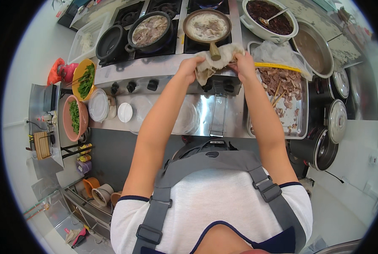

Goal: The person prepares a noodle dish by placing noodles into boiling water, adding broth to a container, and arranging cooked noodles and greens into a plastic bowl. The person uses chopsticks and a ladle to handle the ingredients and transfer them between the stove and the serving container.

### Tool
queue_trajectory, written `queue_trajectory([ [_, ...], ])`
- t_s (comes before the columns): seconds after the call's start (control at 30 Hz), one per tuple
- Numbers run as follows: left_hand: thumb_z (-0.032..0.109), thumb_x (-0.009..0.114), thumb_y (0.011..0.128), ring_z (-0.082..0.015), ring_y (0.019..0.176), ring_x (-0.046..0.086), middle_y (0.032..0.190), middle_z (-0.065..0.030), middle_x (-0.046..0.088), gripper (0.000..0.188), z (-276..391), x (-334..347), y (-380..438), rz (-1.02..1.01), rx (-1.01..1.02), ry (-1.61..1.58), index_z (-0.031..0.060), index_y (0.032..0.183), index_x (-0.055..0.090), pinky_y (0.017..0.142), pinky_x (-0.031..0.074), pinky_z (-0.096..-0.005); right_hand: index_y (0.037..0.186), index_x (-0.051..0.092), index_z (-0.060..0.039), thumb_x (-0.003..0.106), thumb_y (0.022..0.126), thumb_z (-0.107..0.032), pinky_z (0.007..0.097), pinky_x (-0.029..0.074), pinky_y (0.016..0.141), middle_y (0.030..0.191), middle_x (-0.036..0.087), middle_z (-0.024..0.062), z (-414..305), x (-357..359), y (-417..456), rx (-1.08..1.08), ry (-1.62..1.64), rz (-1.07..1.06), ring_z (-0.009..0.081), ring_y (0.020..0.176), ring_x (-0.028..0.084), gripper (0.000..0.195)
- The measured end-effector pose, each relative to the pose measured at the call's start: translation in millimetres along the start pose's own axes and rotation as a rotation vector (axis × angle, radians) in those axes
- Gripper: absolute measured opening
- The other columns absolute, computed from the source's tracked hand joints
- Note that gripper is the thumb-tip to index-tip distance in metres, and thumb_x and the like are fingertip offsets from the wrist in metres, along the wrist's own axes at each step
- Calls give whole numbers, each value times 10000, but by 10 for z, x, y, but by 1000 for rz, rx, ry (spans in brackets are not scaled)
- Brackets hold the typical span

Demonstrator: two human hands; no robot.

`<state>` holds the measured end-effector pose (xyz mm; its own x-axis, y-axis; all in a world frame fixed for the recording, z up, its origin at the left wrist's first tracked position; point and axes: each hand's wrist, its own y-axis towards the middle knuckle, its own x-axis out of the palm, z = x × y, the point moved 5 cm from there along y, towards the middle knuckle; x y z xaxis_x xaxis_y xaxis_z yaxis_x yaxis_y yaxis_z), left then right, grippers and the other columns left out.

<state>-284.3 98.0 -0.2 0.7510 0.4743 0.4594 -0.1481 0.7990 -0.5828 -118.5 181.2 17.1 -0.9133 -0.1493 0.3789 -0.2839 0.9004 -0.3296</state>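
My left hand (189,69) and my right hand (243,66) grip opposite ends of a worn beige cloth (222,61). The cloth stretches between them over the stove's front edge, beneath the stubby handle (215,52) of a brown pan. That pan (229,24) sits on a burner and holds white noodles (207,27) in broth with meat on top. To its left, a black pot (168,34) is full of sliced meat (151,30) and noodles. An empty-looking black pot (110,44) stands farther left.
A large white bowl (255,28) of dark red sauce holds a spoon. Below it lies a metal tray (298,127) of chopped meat and chopsticks. Yellow (78,90) and pink (83,119) baskets of greens stand at left. Stove knobs (153,84) line the front; a wire rack (218,116) lies nearer.
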Motion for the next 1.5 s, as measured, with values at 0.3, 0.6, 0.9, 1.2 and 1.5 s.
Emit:
queue_trajectory([
  [0.3,353,547,829,-184,819,595,961,-92,583,398,218,414,-82,-150,25,88,6,1023,527,673,503,-320,1010,544,-25,596,692,-153,357,453,698,847,597,149,-387,822,-863,-1260,-1274,61,281,788,572,347],
  [0.6,191,574,817,-190,854,581,971,-99,579,312,193,383,-117,-2,197,77,-10,1047,508,730,477,-312,1008,556,-7,597,739,-499,316,502,654,906,601,91,-226,389,35,387,-676,-340,199,740,597,562],
  [0.9,244,464,878,-141,883,550,987,-66,573,321,150,382,-160,-2,276,347,6,1091,499,773,432,-278,1040,526,-87,600,783,-358,409,516,713,993,580,83,122,622,20,708,-61,-524,244,872,585,381],
  [1.2,280,536,831,-133,692,569,879,-62,602,421,202,-13,-1144,110,476,713,38,1172,490,639,456,-255,974,562,-69,614,727,-226,335,468,659,895,613,68,215,582,-54,466,75,-416,204,800,581,297],
  [1.5,285,571,790,-103,481,508,533,-51,524,276,-632,-1975,-2326,707,408,1233,13,751,601,470,411,-258,1022,552,-59,622,736,-272,239,396,452,846,612,41,121,280,-1029,402,-184,-329,129,694,575,363],
])
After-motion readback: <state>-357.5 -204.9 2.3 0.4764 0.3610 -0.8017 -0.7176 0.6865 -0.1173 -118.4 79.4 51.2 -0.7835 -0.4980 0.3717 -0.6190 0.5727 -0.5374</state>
